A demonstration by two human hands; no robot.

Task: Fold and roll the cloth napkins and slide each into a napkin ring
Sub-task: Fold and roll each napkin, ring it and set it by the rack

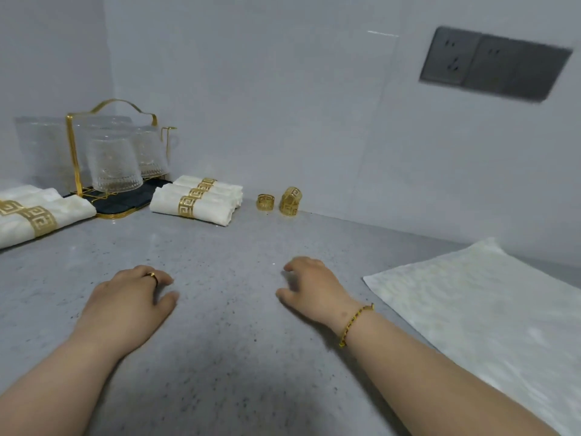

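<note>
Left hand, right hand rest empty on countertop; flat napkin at right edge, napkin rings at back edge.

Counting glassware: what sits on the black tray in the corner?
A gold rack holding clear patterned glasses stands on the black tray. How many glasses cannot be told; those behind are partly covered.

left forearm and right forearm reach forward, bare, angling in toward each other. left hand is palm down, fingers loosely curled under, holding nothing. right hand mirrors it, palm down, fingers bent, thumb pointing inward, nothing in its grasp.
</note>
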